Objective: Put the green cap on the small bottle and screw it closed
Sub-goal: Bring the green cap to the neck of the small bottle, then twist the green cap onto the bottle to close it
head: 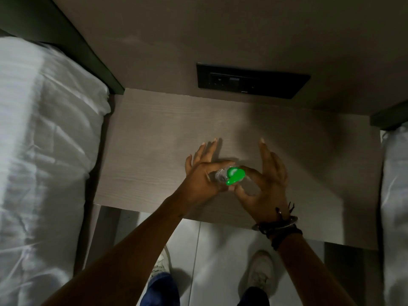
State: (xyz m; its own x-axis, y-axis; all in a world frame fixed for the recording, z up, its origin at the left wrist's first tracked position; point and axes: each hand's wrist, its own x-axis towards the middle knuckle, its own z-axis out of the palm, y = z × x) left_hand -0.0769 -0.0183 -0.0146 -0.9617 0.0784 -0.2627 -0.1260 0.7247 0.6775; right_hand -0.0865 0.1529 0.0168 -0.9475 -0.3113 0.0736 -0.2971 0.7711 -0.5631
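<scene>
Two bare hands meet over a grey wood-grain bedside table (pixel 154 129).
The left hand (pixel 203 177) pinches the small clear plastic bottle (pixel 220 174); the right hand (pixel 262 186) grips the bright green cap (pixel 235 176) at its mouth between thumb and forefinger, other fingers spread wide.

Both arms bare, no sleeves. Right wrist: stack of dark cord bracelets (pixel 279 230) w/ loose knotted ends, plus thin metal bangle (pixel 292 220) just behind right hand (pixel 262 186). Left hand (pixel 203 175), wrist plain. Below hands: blue trousers (pixel 162 290), pale shoes (pixel 261 274).
</scene>
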